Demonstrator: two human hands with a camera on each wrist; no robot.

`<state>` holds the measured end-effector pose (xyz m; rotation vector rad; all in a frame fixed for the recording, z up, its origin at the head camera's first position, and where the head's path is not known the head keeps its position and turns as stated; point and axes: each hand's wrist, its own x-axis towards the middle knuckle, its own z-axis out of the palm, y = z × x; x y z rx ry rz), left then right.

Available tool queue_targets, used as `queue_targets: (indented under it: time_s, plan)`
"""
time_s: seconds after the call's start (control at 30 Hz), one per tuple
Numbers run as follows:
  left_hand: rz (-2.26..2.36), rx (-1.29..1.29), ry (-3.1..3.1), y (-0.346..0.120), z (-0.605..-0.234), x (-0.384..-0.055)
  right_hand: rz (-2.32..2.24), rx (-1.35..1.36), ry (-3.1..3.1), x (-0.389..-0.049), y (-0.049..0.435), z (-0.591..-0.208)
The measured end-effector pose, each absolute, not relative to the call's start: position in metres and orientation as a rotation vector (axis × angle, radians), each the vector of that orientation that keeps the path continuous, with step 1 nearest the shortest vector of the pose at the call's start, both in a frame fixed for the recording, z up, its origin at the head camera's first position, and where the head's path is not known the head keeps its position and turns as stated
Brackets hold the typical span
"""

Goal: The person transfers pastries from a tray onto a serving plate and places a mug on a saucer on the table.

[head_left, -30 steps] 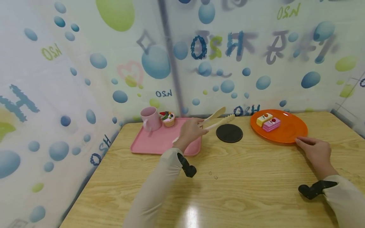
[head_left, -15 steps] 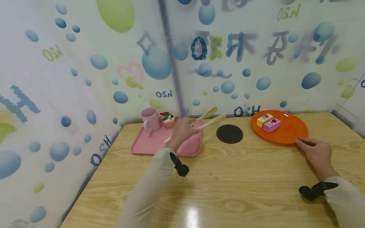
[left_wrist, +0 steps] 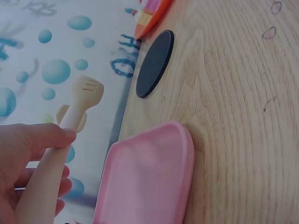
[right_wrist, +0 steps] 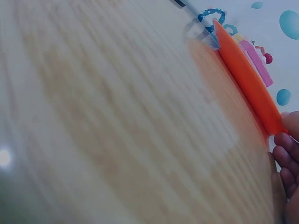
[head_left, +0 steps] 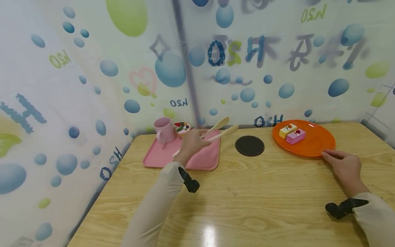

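My left hand [head_left: 192, 143] grips cream tongs [head_left: 223, 133] above the pink tray [head_left: 203, 158]; their tips point right and stand apart, nothing between them. In the left wrist view the thumb presses along the tongs [left_wrist: 51, 172]. My right hand [head_left: 345, 168] pinches the near right rim of an orange plate [head_left: 318, 137] between thumb and fingers, also seen on the plate [right_wrist: 250, 84] in the right wrist view. On the plate lie a yellow cake slice [head_left: 287, 130] and a pink cake slice [head_left: 295, 136], side by side.
A pink mug [head_left: 165, 130] stands at the tray's back left. Beside it sits a fruit-topped cupcake [head_left: 182, 128], partly hidden by my left hand. A round black coaster [head_left: 249, 145] lies between tray and plate. A patterned wall [head_left: 234, 92] rises behind the table.
My left hand has moved left over the tray with the tongs, toward the cupcake, and now covers part of it. The right hand stays at the plate's rim.
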<state>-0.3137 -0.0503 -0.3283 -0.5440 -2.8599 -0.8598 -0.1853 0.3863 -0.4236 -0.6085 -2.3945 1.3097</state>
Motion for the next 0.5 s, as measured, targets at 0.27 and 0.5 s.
queue_targets:
  time_s: [0.27, 0.5]
  plan:
    - [-0.860, -0.484, -2.865, -0.062, -0.329, -0.314, 1.274, -0.610, -2.420, -0.186, 0.386, -0.422]
    - [-0.818, -0.459, -2.875, -0.068, -0.330, -0.315, 1.305, -0.610, -2.403, -0.187, 0.388, -0.425]
